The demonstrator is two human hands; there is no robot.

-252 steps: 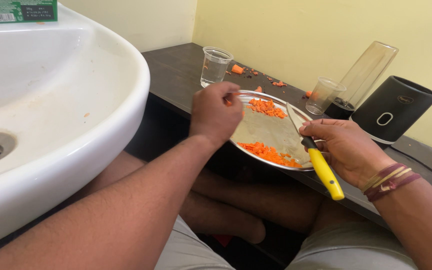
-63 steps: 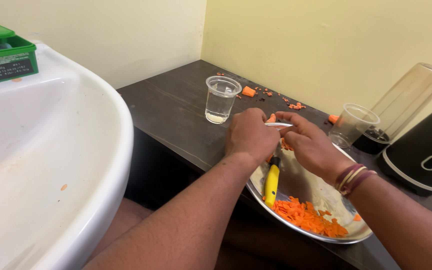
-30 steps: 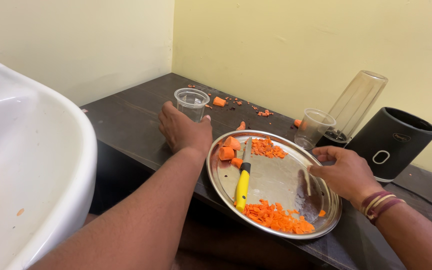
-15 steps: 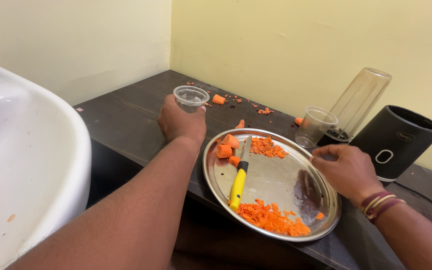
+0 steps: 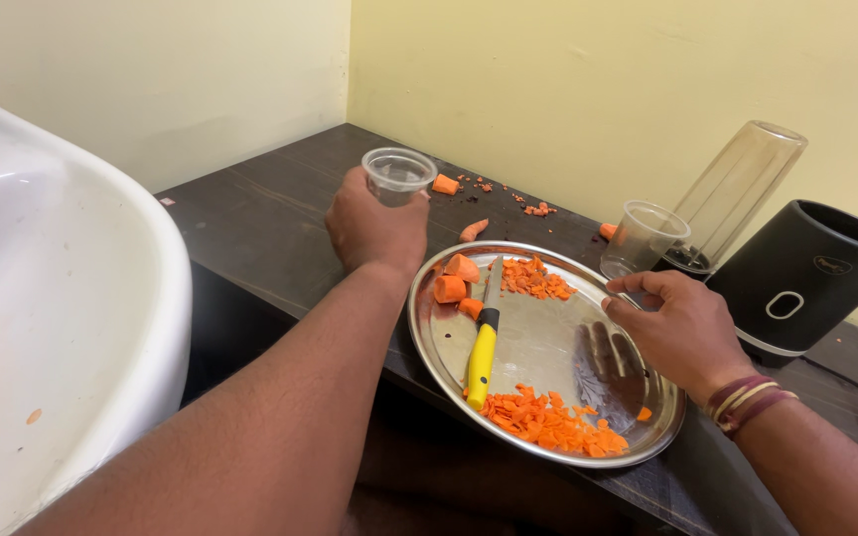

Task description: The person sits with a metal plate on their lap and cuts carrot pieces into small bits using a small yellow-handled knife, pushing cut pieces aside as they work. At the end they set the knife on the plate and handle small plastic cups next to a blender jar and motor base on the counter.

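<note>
Left hand [image 5: 377,226] has its grip wrapped round a clear plastic cup [image 5: 398,177], right hand [image 5: 675,330] sits at the steel plate's [image 5: 548,359] far edge.

The cup is near the back of the dark worktop [image 5: 270,228], just left of the plate; can't tell if it's lifted or resting. Right hand's fingers are loosely curled with the tips on the plate rim, holding nothing. On the plate: a yellow-handled knife [image 5: 483,335] lying flat, three carrot chunks [image 5: 452,281] by its blade, chopped carrot [image 5: 546,419] piled at the near edge and more at the far side. A second clear cup [image 5: 643,238] stands just behind the plate, next to a blender jar [image 5: 737,194] and a black blender base [image 5: 818,278]. White sink [image 5: 62,298] on the left.
</note>
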